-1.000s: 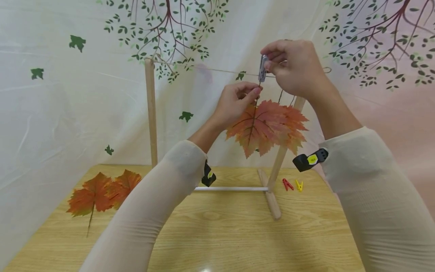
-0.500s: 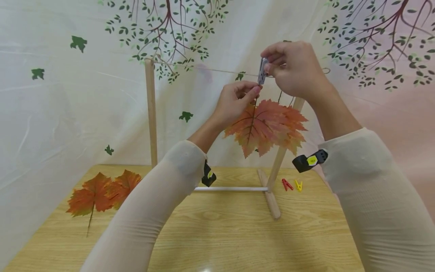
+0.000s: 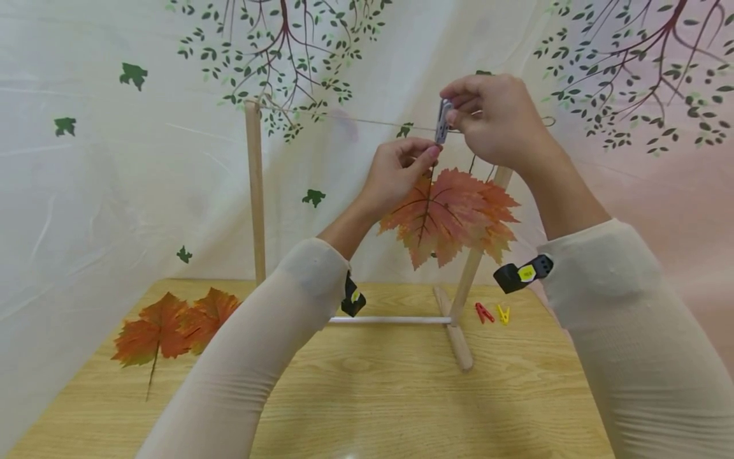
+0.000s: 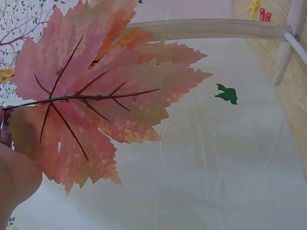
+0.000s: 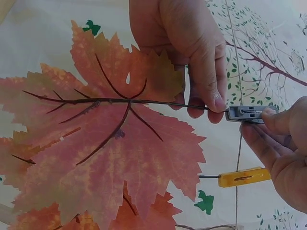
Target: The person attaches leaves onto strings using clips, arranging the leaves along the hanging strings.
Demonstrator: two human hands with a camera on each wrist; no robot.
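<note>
Pinching an artificial maple leaf (image 3: 423, 213) by its stem (image 5: 177, 104), the left hand (image 3: 392, 173) holds it below the twine (image 3: 373, 120), right of center; the right hand (image 3: 500, 121) grips a gray clothespin (image 5: 236, 113). Probably light and floppy, the leaf should handle best by that stem.

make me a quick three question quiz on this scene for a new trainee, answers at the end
1. Which colour is the clip that the right hand pinches? A) red B) grey C) green
2. True or false: the left hand pinches the stem of a leaf.
3. Fill in the colour: a red clip lies on the table beside another clip, which is ...

Key: 1. B; 2. true; 3. yellow
</note>
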